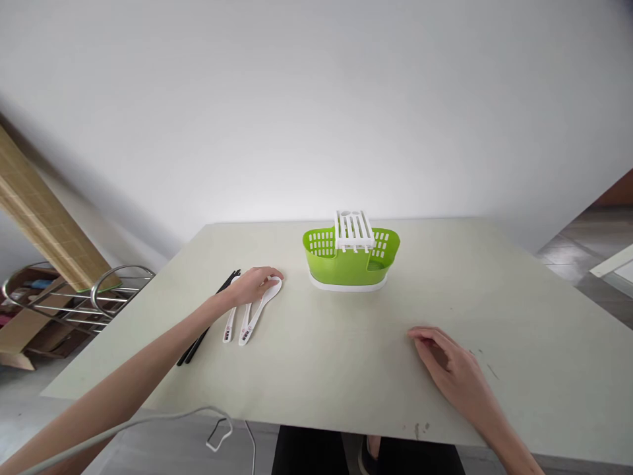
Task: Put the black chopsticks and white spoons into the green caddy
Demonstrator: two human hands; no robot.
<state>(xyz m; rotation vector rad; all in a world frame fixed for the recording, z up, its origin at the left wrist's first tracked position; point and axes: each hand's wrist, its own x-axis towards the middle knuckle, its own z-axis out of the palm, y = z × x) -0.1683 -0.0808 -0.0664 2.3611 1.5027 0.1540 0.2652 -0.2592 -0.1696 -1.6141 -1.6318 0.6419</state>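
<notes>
White spoons [258,315] and black chopsticks [199,343] lay on the tabletop [316,363], outside the green basket [326,268]. Left hand [253,285] partly covered the spoons, grip unclear; right hand [452,363], loosely curled, showed nothing held.

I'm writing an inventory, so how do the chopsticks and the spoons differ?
The chopsticks are black; the spoons are white. The chopsticks are slim and plain, while the spoons have dark-marked, broader handles. The left hand covers parts of the spoons, whereas the left forearm hides the chopsticks' middles. Both sets lie on the table.
</notes>
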